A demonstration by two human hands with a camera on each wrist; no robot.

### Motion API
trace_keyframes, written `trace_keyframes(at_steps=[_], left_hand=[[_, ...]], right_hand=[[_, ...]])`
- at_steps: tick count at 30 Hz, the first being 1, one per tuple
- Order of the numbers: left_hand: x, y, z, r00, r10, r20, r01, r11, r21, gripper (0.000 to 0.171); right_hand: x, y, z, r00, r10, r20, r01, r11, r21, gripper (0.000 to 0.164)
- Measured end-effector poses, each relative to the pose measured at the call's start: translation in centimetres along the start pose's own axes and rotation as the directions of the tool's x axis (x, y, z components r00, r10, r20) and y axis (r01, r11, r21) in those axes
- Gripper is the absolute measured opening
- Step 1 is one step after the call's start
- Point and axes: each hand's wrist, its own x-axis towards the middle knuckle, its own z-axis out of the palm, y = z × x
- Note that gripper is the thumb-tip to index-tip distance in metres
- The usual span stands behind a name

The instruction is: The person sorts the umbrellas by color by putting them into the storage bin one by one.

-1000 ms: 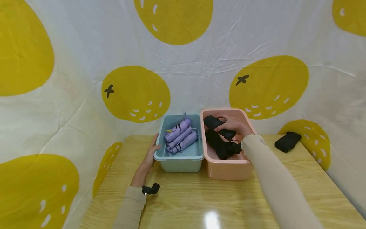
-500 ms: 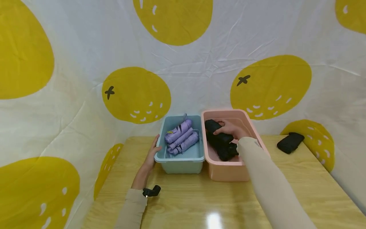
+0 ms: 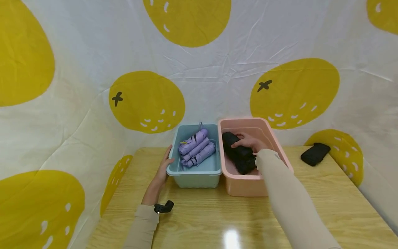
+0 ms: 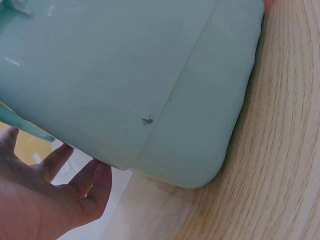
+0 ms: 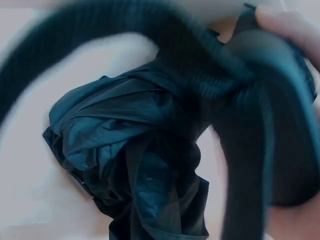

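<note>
My right hand [image 3: 247, 141] grips a folded black umbrella [image 3: 231, 139] inside the pink bin [image 3: 248, 186]. Beneath it lies another black umbrella [image 3: 244, 167], whose loose cloth folds [image 5: 115, 120] show in the right wrist view; a blurred dark strap crosses that view. My left hand [image 3: 163, 166] holds the left side of the light blue bin [image 3: 196, 180], with the thumb at the rim. Bent fingers [image 4: 102, 185] touch the bin's wall in the left wrist view. Several folded purple umbrellas [image 3: 197, 147] lie together inside the blue bin.
Both bins stand side by side on a wooden table [image 3: 199, 218], close to a white cloth [image 3: 217, 93] printed with yellow fruit. A flat black pouch-like bundle [image 3: 315, 154] lies at the table's right, near the back edge.
My right hand has lowered the black umbrella deeper into the pink bin, onto the other black one. The left hand keeps its hold on the blue bin.
</note>
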Motion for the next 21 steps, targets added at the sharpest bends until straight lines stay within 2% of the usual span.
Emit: trace_keyframes(at_steps=[5, 8, 13, 21], left_hand=[[0.1, 0.0, 0.1, 1.0, 0.003, -0.008, -0.003, 1.0, 0.0, 0.066], [0.0, 0.0, 0.1, 1.0, 0.006, -0.014, -0.006, 1.0, -0.005, 0.065], [-0.1, 0.1, 0.1, 1.0, 0.0, -0.015, 0.0, 1.0, -0.012, 0.064], [-0.1, 0.0, 0.1, 1.0, 0.01, 0.0, -0.01, 1.0, -0.015, 0.065]], right_hand=[[-0.3, -0.4, 0.2, 1.0, 0.01, 0.026, -0.008, 0.995, -0.096, 0.078], [-0.4, -0.7, 0.3, 0.999, 0.005, 0.032, -0.001, 0.994, -0.112, 0.079], [-0.4, -1.1, 0.3, 0.999, -0.013, 0.041, 0.017, 0.995, -0.099, 0.08], [-0.9, -1.1, 0.6, 0.999, 0.041, 0.018, -0.04, 0.999, -0.032, 0.08]])
